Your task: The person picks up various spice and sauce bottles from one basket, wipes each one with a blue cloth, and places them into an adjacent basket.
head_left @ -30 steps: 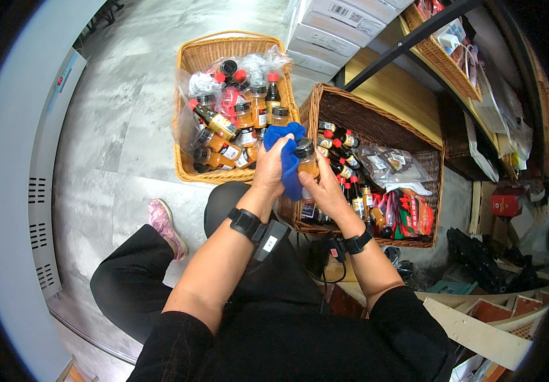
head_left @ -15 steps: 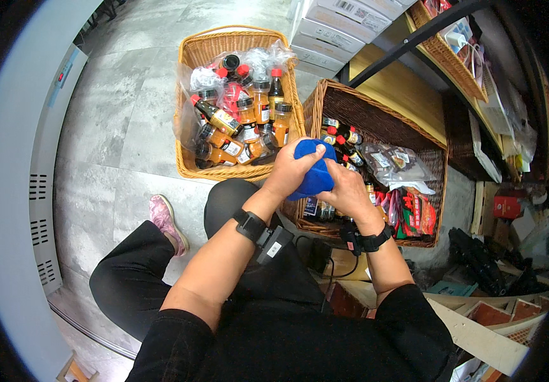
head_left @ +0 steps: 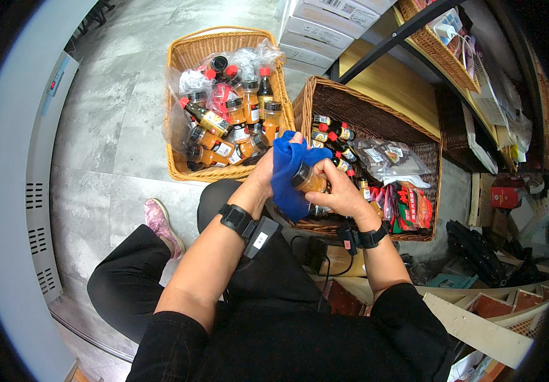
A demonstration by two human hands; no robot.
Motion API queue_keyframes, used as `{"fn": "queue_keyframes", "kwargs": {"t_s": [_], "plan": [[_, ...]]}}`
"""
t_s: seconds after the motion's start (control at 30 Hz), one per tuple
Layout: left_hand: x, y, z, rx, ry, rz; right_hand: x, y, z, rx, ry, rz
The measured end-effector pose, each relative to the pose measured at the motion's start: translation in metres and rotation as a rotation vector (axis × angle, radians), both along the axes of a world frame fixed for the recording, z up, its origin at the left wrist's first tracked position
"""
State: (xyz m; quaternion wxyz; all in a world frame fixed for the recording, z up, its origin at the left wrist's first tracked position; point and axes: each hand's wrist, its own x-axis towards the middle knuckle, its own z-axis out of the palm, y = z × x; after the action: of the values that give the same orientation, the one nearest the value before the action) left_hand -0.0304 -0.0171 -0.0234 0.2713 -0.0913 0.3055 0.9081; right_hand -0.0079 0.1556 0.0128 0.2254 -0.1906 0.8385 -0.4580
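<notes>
A blue cloth [head_left: 285, 181] drapes from my left hand [head_left: 264, 172], whose fingers are mostly behind it. My right hand [head_left: 344, 191] grips a small spice jar [head_left: 312, 183] with orange-brown contents and a dark lid; its lid end rests against the cloth. Just beyond my hands, the light wicker basket [head_left: 174, 143] holds orange spice jars [head_left: 213, 141], dark sauce bottles [head_left: 208, 120] with red caps and crumpled clear plastic. Under and beside my right hand, the brown wicker basket [head_left: 376, 114] contains more red-capped bottles [head_left: 344, 132], bagged goods [head_left: 389, 159] and red-green packets [head_left: 412, 207].
White cartons [head_left: 309, 35] are stacked at the far side. A shelf with a black metal frame [head_left: 402, 38] stands on the right. To the left is a pale cabinet [head_left: 48, 159]. Wooden pieces [head_left: 478, 328] and dark bundled items [head_left: 478, 251] lie at lower right.
The blue cloth, wrapped over what both hands held, has opened out and now hangs from my left hand. The spice jar shows in my right hand. The view has shifted slightly.
</notes>
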Motion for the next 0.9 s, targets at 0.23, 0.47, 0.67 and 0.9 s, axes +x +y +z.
{"fn": "queue_keyframes", "kwargs": {"t_s": [0.23,0.47,0.67,0.9], "plan": [[0.001,-0.006,-0.010,0.148,-0.015,0.093,-0.003,-0.024,-0.023,-0.256,-0.026,-0.219],[0.005,-0.004,-0.009,-0.007,-0.141,0.081,-0.015,-0.041,-0.030,-0.113,0.087,-0.445],[0.009,0.000,0.007,-0.062,0.037,0.013,-0.026,-0.051,-0.031,-0.037,0.452,-0.538],[0.008,-0.006,-0.008,0.035,0.024,0.044,-0.034,-0.067,0.000,-0.202,0.296,-0.351]]}}
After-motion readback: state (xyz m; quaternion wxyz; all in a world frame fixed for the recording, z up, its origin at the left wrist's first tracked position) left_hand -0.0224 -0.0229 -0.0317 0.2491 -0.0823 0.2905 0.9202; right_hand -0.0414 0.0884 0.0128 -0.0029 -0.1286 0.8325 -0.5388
